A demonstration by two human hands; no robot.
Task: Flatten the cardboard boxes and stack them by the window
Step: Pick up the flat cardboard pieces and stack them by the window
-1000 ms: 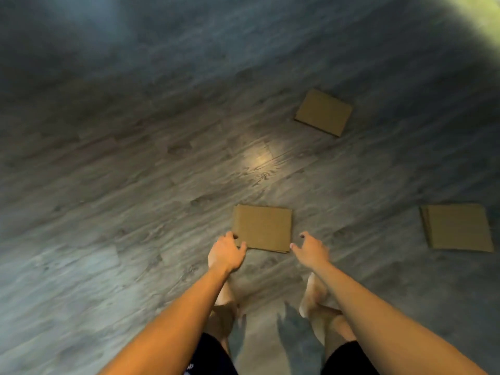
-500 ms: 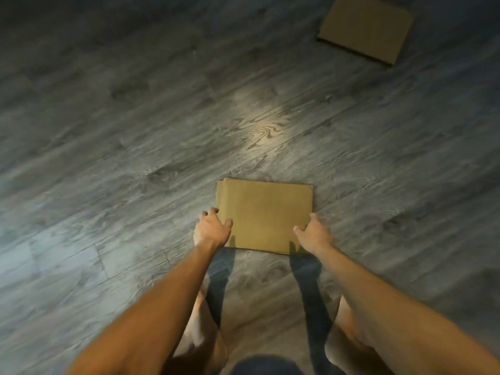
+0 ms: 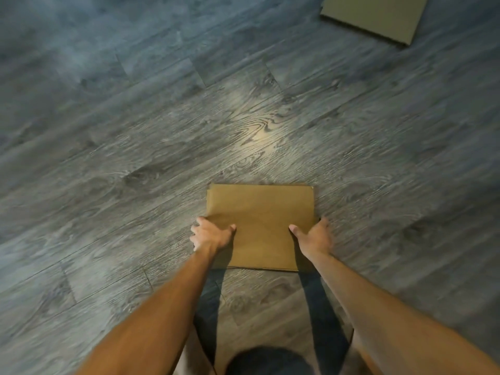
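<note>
Fingers of the left hand curl over the left edge of the flattened cardboard box, thumb on top. Right hand mirrors this grip at the right edge. Box lies flat on the floor, directly ahead between both hands, equally near. Second flattened box lies well apart, far right.

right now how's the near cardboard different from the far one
The near cardboard is gripped at its sides by the left hand and right hand; the far cardboard lies untouched. The near one is wholly in view and sits square to the camera; the far one is cut off by the top edge and lies at an angle. The near one looks warm tan, the far one duller and greyer. Both lie flat on the floor.
</note>
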